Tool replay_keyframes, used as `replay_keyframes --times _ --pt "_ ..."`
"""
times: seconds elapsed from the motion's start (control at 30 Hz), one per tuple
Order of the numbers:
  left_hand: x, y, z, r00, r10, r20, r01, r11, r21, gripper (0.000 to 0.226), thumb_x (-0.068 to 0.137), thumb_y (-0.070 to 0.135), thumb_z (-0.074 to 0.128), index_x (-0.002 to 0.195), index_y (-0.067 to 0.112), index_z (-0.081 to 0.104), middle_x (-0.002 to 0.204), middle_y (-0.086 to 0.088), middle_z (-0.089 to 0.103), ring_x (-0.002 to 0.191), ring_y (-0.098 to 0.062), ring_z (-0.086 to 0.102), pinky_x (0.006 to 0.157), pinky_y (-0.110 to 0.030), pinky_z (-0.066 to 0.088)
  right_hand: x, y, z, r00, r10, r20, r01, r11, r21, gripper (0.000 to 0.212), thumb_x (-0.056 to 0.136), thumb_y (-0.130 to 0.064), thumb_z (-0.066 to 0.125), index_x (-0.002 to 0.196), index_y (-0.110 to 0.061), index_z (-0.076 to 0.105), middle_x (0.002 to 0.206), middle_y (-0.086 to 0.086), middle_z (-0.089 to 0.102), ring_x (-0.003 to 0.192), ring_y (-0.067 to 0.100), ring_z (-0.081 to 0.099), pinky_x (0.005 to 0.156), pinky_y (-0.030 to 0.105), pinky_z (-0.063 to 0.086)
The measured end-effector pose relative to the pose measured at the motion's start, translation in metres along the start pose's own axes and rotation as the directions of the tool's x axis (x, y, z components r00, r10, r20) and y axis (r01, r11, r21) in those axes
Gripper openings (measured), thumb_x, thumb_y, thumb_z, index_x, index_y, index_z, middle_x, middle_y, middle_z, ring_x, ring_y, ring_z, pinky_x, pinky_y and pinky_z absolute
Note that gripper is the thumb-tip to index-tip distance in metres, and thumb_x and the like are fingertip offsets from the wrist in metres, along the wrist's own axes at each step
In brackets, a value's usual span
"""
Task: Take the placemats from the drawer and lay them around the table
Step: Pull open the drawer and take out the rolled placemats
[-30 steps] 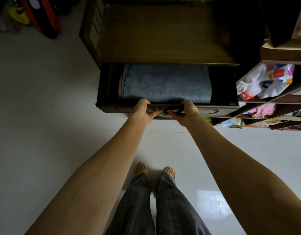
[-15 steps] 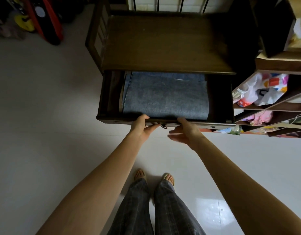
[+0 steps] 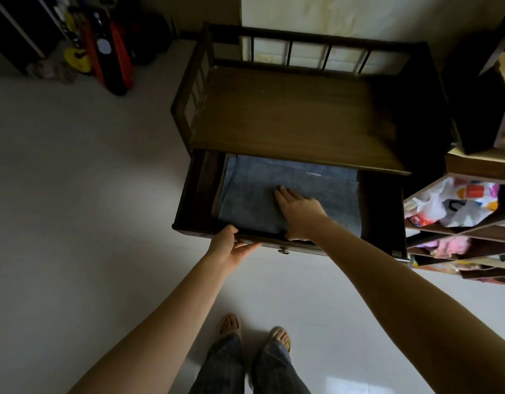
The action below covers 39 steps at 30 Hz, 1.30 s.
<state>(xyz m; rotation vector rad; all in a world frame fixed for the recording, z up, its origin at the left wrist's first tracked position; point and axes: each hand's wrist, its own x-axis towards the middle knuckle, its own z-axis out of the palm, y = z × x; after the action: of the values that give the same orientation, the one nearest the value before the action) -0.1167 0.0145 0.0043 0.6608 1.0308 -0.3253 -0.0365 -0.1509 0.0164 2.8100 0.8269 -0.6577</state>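
In the head view our two hands work at the centre of the frame. Our left hand (image 3: 231,245) rests on the front edge of the drawer (image 3: 198,194), thumb over the top of the rim and fingers stretched along its face, which we judge is to steady the drawer in its pulled-out position. Our right hand (image 3: 298,213) lies inside the drawer, fingers straight and flat on the top of the placemats (image 3: 251,206); its thumb drops toward the near edge of the stack, likely to get under it for a lift, though we cannot tell whether it has hold yet. The grey-blue placemats lie stacked flat in the drawer, filling its middle, their far edge hidden under the cabinet's wooden top (image 3: 288,115). None has left the drawer, so the laying-out has not begun.
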Motion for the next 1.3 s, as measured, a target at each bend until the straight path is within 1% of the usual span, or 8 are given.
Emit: replay_keyframes --times 0.2,0.37,0.6,0.97,1.07,1.13,1.23,1.3 --pt "-0.002 0.003 0.002 1.000 -0.002 -0.002 0.002 1.000 0.000 0.026 0.094 -0.004 0.040 0.117 0.007 0.048 0.124 -0.024 0.050 0.121 -0.041 0.050 0.093 -0.055 0.049 0.002 0.008 -0.018 0.995 -0.102 -0.003 0.102 0.990 0.100 0.095 0.067 -0.040 0.080 0.141 -0.018 0.025 0.134 0.010 0.049 0.114 0.029 0.055 0.090 0.039 0.048" --pt "-0.005 0.003 0.002 1.000 -0.007 0.004 0.007 1.000 0.024 0.023 0.095 -0.003 0.041 0.114 0.005 0.050 0.126 -0.025 0.052 0.119 -0.040 0.053 0.091 -0.054 0.050 0.004 0.021 -0.028 0.994 -0.107 0.021 0.098 0.965 0.245 0.072 0.072 -0.038 0.077 0.133 -0.024 0.042 0.125 0.005 0.051 0.108 0.024 0.054 0.089 0.036 0.049" --pt "-0.004 0.004 0.002 1.000 -0.006 -0.001 0.006 1.000 0.019 0.014 0.095 -0.003 0.040 0.100 0.005 0.050 0.130 -0.027 0.049 0.121 -0.040 0.052 0.090 -0.055 0.051 -0.001 0.005 0.006 0.997 -0.031 -0.066 0.028 0.999 -0.033 0.102 0.075 -0.046 0.071 0.151 -0.014 0.010 0.156 0.011 0.017 0.143 0.030 0.021 0.117 0.046 0.022" --pt "-0.023 0.014 0.005 0.993 -0.102 -0.063 0.113 0.967 0.226 0.021 0.100 0.015 0.046 0.119 0.007 0.048 0.123 -0.027 0.057 0.107 -0.039 0.061 0.085 -0.049 0.056 0.007 0.009 -0.026 1.000 -0.003 -0.017 0.008 0.970 0.243 0.050 0.073 -0.034 0.075 0.120 -0.023 0.059 0.113 0.004 0.064 0.105 0.023 0.059 0.090 0.035 0.050" --pt "-0.048 0.025 -0.005 0.997 0.074 -0.004 -0.043 0.614 0.788 0.028 0.101 0.031 0.045 0.099 0.009 0.062 0.089 -0.014 0.073 0.077 -0.022 0.071 0.077 -0.035 0.057 0.010 0.026 -0.051 0.999 -0.002 0.037 -0.010 0.941 0.339 0.044 0.073 -0.031 0.076 0.114 -0.021 0.063 0.106 0.004 0.067 0.102 0.023 0.060 0.090 0.036 0.047" --pt "-0.055 0.033 -0.007 0.806 0.510 0.301 -0.361 0.021 0.932 0.027 0.097 0.033 0.053 0.083 0.013 0.066 0.068 0.002 0.068 0.061 -0.009 0.063 0.066 -0.029 0.054 0.013 0.034 -0.060 0.998 -0.010 0.067 -0.016 0.926 0.378 0.045 0.072 -0.026 0.077 0.114 -0.019 0.063 0.106 0.005 0.065 0.103 0.023 0.059 0.085 0.034 0.045" --pt "-0.050 0.052 0.017 0.340 0.463 0.818 -0.408 -0.711 0.572 0.049 0.080 0.047 0.071 0.119 0.021 0.060 0.109 0.002 0.065 0.102 -0.015 0.060 0.089 -0.028 0.047 0.018 0.039 -0.067 0.992 -0.041 0.123 -0.014 0.909 0.417 0.040 0.071 -0.021 0.076 0.110 -0.018 0.065 0.099 0.003 0.063 0.100 0.022 0.060 0.080 0.032 0.045" --pt "-0.031 0.061 0.039 0.446 0.216 0.869 -0.264 -0.896 0.358 0.100 0.068 0.055 0.077 0.148 0.018 0.031 0.144 -0.004 0.044 0.138 -0.026 0.037 0.116 -0.044 0.026 0.022 0.042 -0.072 0.988 -0.037 0.150 -0.040 0.874 0.484 0.036 0.070 -0.016 0.075 0.106 -0.018 0.068 0.099 0.003 0.065 0.099 0.021 0.061 0.084 0.032 0.049"
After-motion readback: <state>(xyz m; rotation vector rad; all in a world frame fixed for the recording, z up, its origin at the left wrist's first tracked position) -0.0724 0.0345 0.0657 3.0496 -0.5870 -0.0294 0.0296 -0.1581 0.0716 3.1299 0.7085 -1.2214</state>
